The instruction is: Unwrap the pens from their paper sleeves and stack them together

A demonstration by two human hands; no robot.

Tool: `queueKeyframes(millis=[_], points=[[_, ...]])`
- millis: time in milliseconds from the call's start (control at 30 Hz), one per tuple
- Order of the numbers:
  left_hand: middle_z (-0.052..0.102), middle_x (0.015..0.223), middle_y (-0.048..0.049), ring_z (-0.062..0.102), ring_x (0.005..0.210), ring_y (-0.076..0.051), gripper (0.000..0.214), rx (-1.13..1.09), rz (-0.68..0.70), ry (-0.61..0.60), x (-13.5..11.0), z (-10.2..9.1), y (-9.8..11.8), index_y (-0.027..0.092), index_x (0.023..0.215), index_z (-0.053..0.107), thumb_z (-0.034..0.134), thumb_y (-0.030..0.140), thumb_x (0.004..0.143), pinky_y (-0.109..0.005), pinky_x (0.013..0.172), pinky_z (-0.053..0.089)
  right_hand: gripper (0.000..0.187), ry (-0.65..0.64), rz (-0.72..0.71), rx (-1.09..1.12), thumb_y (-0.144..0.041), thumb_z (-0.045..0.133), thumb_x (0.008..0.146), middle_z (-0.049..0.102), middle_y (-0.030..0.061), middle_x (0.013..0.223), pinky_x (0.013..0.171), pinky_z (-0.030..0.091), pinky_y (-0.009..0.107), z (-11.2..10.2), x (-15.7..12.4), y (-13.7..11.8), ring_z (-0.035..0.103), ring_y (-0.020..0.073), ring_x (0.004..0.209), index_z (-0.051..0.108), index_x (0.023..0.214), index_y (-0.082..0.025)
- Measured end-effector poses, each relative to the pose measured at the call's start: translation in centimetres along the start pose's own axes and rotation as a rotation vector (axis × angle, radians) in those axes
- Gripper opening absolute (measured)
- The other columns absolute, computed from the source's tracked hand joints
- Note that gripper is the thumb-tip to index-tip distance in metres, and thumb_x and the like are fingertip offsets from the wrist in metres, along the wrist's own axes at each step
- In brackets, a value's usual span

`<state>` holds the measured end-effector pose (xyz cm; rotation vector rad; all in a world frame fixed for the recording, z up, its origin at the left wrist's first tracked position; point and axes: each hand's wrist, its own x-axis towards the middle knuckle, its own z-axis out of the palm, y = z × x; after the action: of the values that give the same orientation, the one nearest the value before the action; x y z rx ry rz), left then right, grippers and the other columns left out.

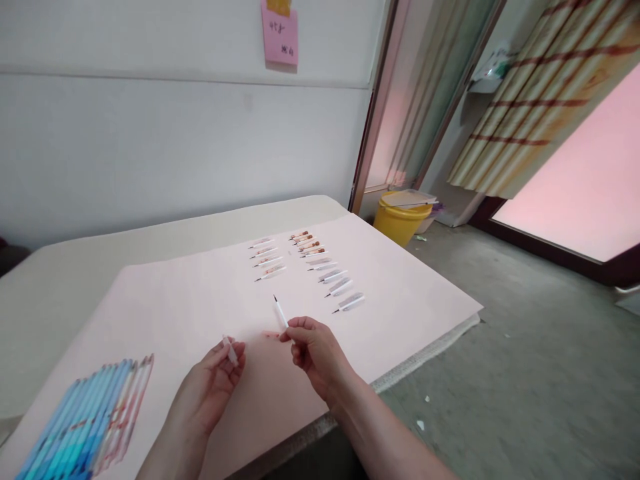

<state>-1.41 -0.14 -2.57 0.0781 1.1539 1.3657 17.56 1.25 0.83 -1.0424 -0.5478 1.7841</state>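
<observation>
My right hand (317, 350) pinches a white pen refill (281, 312), its dark tip pointing up and away from me. To its left, my left hand (213, 383) is closed on a small whitish translucent piece (231, 351), perhaps a cap. Between the hands, a small reddish printed item (271, 335) lies on the pink sheet (200, 307), partly hidden by my right fingers. Beyond them are short rows of pen parts: white ones with dark tips (271, 271), brown-topped ones (313, 253) and grey-patterned ones (350, 303).
Blue pens (75, 420) and reddish-clear ones (131, 407) lie side by side at the near left. A white wall with a pink note (280, 37) stands behind the table. On the floor to the right is a yellow bucket (400, 220), beneath a patterned curtain (545, 87).
</observation>
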Motion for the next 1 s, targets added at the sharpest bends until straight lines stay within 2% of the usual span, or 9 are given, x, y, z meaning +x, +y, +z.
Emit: queueKeyframes(millis=[1000], points=[[0.062, 0.079, -0.0062, 0.063, 0.068, -0.013, 0.008, 0.004, -0.02, 0.032, -0.4, 0.51, 0.26, 0.011, 0.082, 0.06, 0.056, 0.008, 0.077, -0.024, 0.058, 0.054, 0.019, -0.02, 0.027, -0.041, -0.012, 0.058, 0.061, 0.064, 0.0028, 0.067, 0.043, 0.025, 0.019, -0.06, 0.2, -0.06, 0.038, 0.0048, 0.045, 0.05, 0.077, -0.016]])
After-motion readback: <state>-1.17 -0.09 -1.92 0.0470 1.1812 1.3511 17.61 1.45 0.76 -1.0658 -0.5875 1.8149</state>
